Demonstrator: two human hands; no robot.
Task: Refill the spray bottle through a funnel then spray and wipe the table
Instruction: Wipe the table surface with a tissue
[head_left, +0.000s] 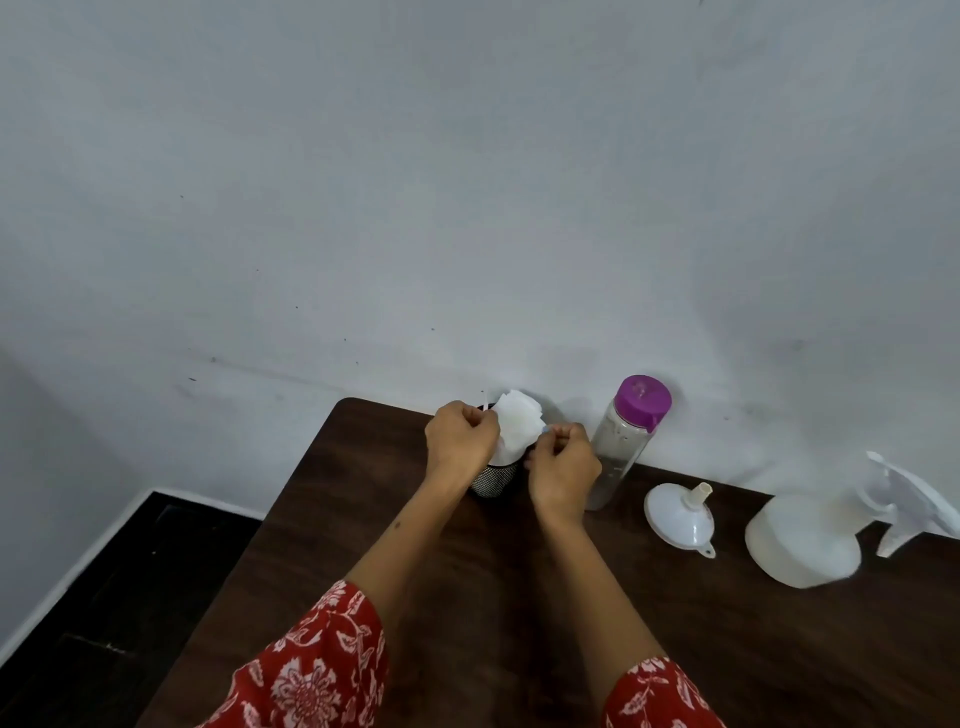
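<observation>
Pinching white tissue (514, 427) in mesh holder (493, 480) with both left hand (460, 439) and right hand (563, 467), fingers clenched.

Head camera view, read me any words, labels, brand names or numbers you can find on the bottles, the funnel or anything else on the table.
No text can be read anywhere in this view.
Water bottle with purple lid: faint marks on its clear side, too blurred to read.
Spray bottle: plain white, no label showing.
Funnel: plain, no marking.
Mesh cup with tissues: no print visible.
</observation>
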